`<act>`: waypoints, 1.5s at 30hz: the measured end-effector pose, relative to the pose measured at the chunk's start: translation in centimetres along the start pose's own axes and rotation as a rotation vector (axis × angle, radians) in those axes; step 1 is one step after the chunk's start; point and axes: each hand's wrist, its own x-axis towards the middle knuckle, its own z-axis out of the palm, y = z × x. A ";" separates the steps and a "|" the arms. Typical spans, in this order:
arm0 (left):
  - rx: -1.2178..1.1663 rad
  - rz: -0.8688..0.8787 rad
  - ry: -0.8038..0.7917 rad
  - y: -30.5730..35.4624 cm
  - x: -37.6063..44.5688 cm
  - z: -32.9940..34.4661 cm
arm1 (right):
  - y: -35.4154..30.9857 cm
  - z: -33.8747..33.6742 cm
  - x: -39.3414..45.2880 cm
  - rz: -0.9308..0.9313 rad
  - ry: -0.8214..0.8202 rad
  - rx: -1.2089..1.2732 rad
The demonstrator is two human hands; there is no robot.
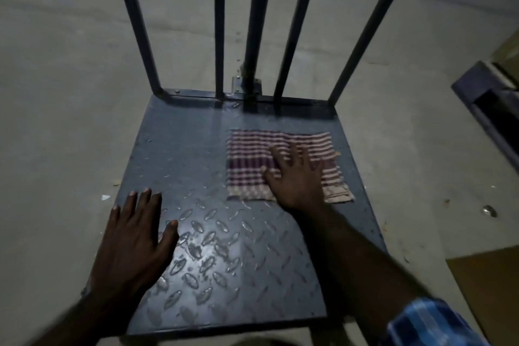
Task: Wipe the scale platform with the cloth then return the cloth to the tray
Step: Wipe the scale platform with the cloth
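Scale platform (213, 233): dark diamond-tread metal plate lying on the floor, filling the middle of the view; sheen on the near half, duller toward the far edge.
Floor (61, 109): pale concrete all around the platform, with small scraps and specks scattered on it.
Upright bars (219, 25): dark metal rails rising from the far edge of the platform; their tops are cut off by the frame.
Cloth (258, 154): purple-and-white checked, folded flat, lying on the far right part of the platform under the right hand.
Right hand (295, 177): open, fingers spread, palm pressed flat on the near right part of the cloth; not gripping it.
Left hand (137, 236): open and empty, flat on the near left of the platform, well apart from the cloth, seemingly bracing.
Step in hand: wiping, judged from the flat palm on the cloth; the return has not begun.
Next move: likely sweep the cloth across the left and near areas, keeping pressure even over the raised tread, then gather it up.
Hard to make out: no tray can be identified; the dark object at the right edge (488, 104) and the brown sheet (491, 284) below it are cropped and dim; whether the plate is wet or merely shiny is unclear.
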 end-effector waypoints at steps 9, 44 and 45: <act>0.070 0.007 -0.011 -0.1 0.5 0.2 | 2.7 -1.2 -2.9 -0.218 -0.055 0.000; 0.038 0.025 -0.018 -1.4 0.8 1.6 | 8.3 -1.2 2.5 0.127 -0.048 -0.001; 0.039 0.031 -0.018 -1.4 0.8 1.6 | 8.3 -1.2 3.7 0.200 -0.042 0.003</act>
